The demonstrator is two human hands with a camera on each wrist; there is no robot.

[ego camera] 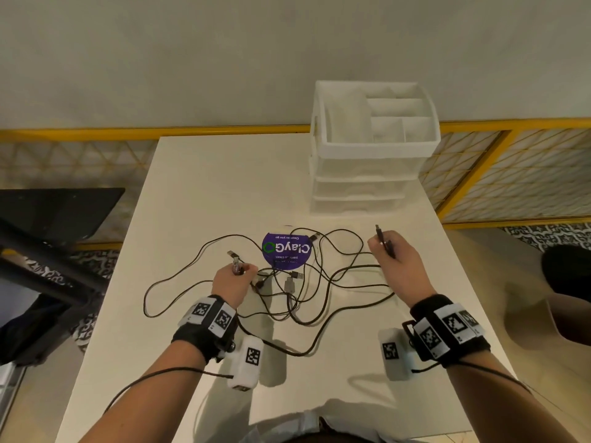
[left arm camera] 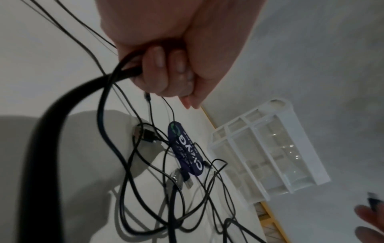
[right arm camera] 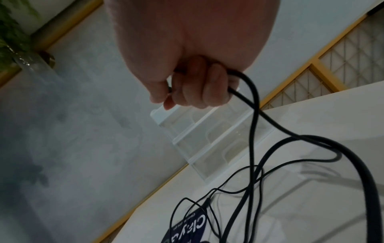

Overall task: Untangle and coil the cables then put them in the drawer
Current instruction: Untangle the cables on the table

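The left hand (ego camera: 235, 282) pinches one connector end, the right hand (ego camera: 395, 263) another, held apart, seemingly to trace one lead. The tangled cables (ego camera: 303, 298) lie mid-frame on the counter (ego camera: 192, 193); the drawer unit (ego camera: 371, 155), drawers closed, stands upper right.

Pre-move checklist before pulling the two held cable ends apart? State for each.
1. Left hand grip on a cable plug: ok.
2. Right hand grip on a plug: ok.
3. Both ends on the same cable: cannot tell.
4. Cables free of tangles: not ok, loops cross on the table.
5. Drawer unit drawers open for stowing: not ok, they look closed.
6. Purple sticker clear of cables: not ok, strands cross it.
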